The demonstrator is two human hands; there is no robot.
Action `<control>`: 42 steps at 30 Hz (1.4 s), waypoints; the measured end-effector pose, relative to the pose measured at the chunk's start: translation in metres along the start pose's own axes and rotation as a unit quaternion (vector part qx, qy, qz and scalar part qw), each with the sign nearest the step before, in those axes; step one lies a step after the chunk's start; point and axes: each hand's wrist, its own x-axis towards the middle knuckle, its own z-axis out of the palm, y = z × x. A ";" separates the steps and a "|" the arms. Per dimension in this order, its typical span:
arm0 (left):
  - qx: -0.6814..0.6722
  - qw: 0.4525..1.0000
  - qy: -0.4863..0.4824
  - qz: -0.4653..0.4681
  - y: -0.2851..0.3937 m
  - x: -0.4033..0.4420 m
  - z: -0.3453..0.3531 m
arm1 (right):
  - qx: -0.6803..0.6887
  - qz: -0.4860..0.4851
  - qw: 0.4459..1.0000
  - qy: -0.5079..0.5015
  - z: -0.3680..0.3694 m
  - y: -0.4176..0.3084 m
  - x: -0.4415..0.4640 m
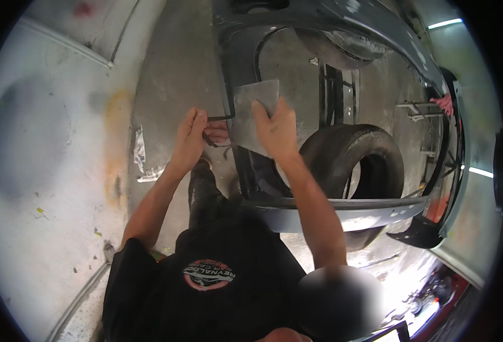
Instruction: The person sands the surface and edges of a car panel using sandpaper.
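Note:
My left hand (193,137) is closed, pinching a thin black strip (220,118) that bends at its far end beside the dark edge of a grey car bumper (345,215). A loose dark end hangs below the fingers. My right hand (278,130) grips a flat, scuffed grey sheet (256,94), with the thumb lying on its upper face. The sheet overlaps the bumper's left end in view; whether it touches the bumper I cannot tell. What material the sheet is made of does not show clearly.
Inside the bumper's curve a tire (354,157) rests near dark stand bars (335,97), and another tire (342,48) lies farther off. A pink cloth (444,104) hangs at the right. On the left rises a paint-stained wall (92,148), with crumpled paper (140,149) near its foot.

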 end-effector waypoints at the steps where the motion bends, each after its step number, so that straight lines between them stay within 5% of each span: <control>1: 0.033 0.999 0.005 -0.001 0.002 0.001 0.001 | -0.001 0.002 1.000 -0.018 -0.003 0.001 0.003; 9: 0.361 0.931 0.001 0.057 0.033 -0.010 0.027 | -0.002 0.033 0.998 0.047 -0.011 -0.004 -0.077; 15: 0.468 0.868 0.016 0.167 0.031 -0.002 0.016 | 0.020 0.082 0.994 0.074 0.000 -0.009 -0.099; 18: 0.399 0.893 0.023 0.207 0.021 0.005 0.015 | 0.030 0.073 0.994 0.074 0.006 -0.004 -0.084; 24: 0.301 0.948 0.016 0.104 0.023 0.007 0.016 | 0.017 0.049 0.995 0.079 0.017 -0.011 -0.060; 37: 0.226 0.968 0.031 0.107 0.015 0.010 0.011 | 0.033 0.045 0.998 0.033 0.015 -0.005 -0.023; 42: 0.153 0.983 0.054 0.084 0.011 0.013 0.012 | -0.005 -0.049 0.999 0.017 0.012 -0.003 0.010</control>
